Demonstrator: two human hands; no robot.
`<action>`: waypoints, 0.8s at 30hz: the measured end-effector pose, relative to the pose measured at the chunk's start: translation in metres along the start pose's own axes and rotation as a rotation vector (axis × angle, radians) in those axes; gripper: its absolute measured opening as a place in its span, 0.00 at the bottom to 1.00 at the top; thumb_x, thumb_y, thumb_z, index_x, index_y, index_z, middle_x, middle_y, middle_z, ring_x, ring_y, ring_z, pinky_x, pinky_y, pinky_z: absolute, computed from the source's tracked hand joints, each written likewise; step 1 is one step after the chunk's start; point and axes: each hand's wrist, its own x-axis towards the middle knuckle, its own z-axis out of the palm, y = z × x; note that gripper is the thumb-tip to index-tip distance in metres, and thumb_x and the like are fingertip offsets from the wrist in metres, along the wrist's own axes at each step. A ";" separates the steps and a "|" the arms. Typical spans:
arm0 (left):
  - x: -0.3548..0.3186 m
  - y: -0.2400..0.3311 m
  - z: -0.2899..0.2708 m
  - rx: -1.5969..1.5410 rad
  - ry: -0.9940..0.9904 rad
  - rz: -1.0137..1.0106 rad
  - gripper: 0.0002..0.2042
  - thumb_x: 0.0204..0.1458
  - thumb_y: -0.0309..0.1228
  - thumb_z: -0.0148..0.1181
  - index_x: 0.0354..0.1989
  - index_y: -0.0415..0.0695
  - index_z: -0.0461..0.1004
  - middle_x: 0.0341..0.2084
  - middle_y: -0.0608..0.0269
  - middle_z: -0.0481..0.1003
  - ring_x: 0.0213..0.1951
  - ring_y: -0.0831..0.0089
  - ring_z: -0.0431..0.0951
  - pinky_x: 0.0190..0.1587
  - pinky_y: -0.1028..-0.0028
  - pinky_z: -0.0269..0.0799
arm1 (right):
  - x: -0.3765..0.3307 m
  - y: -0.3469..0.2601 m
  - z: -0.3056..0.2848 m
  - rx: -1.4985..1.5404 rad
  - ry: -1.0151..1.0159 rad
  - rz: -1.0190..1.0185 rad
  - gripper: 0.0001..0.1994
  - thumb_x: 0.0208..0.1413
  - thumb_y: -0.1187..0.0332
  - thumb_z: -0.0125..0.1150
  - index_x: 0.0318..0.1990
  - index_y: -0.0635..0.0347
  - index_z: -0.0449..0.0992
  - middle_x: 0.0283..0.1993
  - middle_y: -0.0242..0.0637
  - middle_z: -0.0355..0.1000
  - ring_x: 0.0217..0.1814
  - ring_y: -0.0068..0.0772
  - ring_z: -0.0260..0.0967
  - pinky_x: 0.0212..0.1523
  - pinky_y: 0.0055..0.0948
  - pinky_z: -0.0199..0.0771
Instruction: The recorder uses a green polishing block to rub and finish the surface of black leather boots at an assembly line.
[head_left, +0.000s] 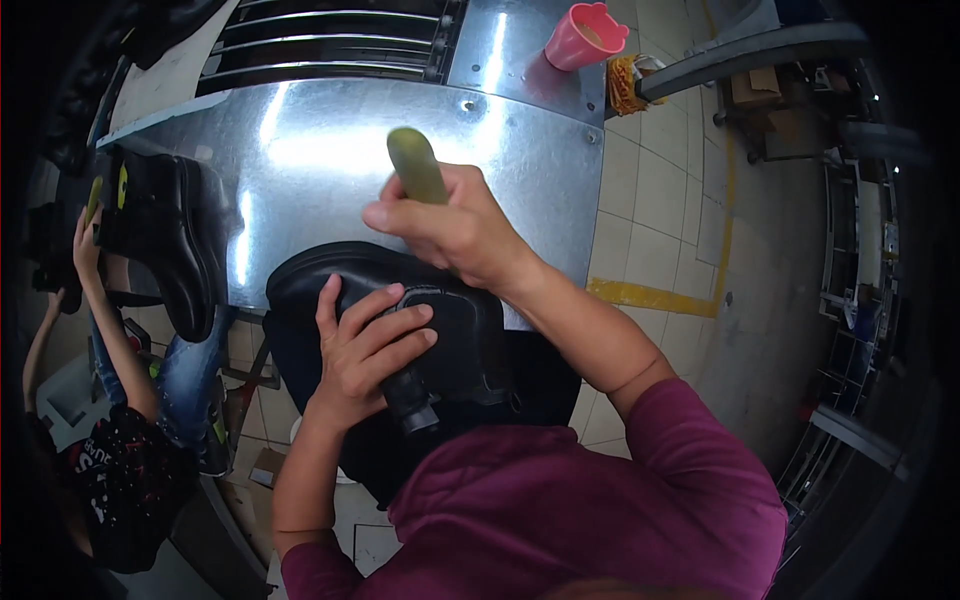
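Note:
A black leather boot [465, 335] lies at the near edge of the metal table, its toe to the left and its shaft toward my body. Across its upper, my left hand [362, 345] grips it with fingers spread; the thumb is hidden. My right hand [455, 225] is closed round a tool with a yellow-green handle [415, 160], just above the boot's far side. The handle's rounded end points up and away, while its working end is hidden behind my hand and the boot.
A shiny metal table [330, 180] spreads ahead, with a roller conveyor [330, 45] beyond. At the far right stands a pink cup [580, 42]. To the left, a co-worker's hand [87, 245] holds a similar tool by another black boot [170, 230]. Shelving [850, 260] lines the right side.

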 end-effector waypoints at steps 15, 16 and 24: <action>-0.005 0.007 0.003 0.017 0.043 -0.018 0.17 0.45 0.36 0.71 0.46 0.54 0.82 0.52 0.69 0.80 0.64 0.62 0.72 0.75 0.48 0.36 | -0.050 0.004 -0.044 0.247 0.107 -0.091 0.08 0.63 0.67 0.61 0.33 0.58 0.71 0.15 0.25 0.54 0.11 0.18 0.50 0.14 0.25 0.51; -0.007 0.008 0.003 0.011 0.051 -0.027 0.17 0.45 0.36 0.72 0.46 0.54 0.82 0.52 0.71 0.80 0.64 0.63 0.72 0.75 0.49 0.35 | -0.050 0.004 -0.043 0.240 0.116 -0.104 0.08 0.63 0.68 0.61 0.33 0.58 0.71 0.15 0.25 0.54 0.11 0.18 0.50 0.14 0.25 0.51; -0.019 0.004 0.007 0.000 0.041 0.000 0.17 0.45 0.36 0.72 0.46 0.58 0.82 0.53 0.74 0.79 0.64 0.67 0.72 0.75 0.49 0.34 | -0.016 -0.014 0.004 0.109 0.107 0.109 0.09 0.60 0.67 0.67 0.33 0.59 0.73 0.15 0.23 0.55 0.11 0.16 0.48 0.14 0.22 0.47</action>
